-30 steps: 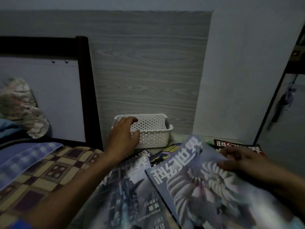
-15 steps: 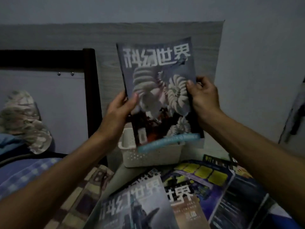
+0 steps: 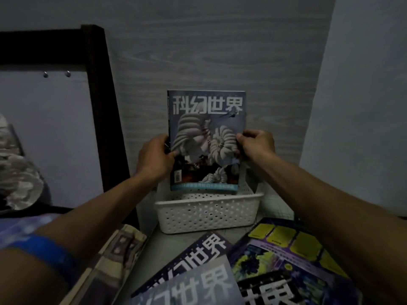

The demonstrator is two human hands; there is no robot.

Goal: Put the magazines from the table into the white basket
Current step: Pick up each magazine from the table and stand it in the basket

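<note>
A blue-grey magazine (image 3: 206, 128) with white Chinese title and pale coiled shapes stands upright, its bottom edge inside the white perforated basket (image 3: 209, 213) against the wood-grain wall. My left hand (image 3: 154, 157) grips its left edge and my right hand (image 3: 256, 145) grips its right edge. More magazines lie on the table in front: a dark blue one (image 3: 204, 249), a grey-blue one (image 3: 198, 287) over it, and a purple one with yellow panels (image 3: 286, 249).
A bed with a checked cover (image 3: 114, 256) borders the table on the left, with a dark wooden bed frame (image 3: 103, 106) rising beside the basket. A pale wall (image 3: 363, 106) closes the right side.
Both hands lowered the upright magazine from above the basket until its bottom edge went into it. The view has tilted down and closer.
</note>
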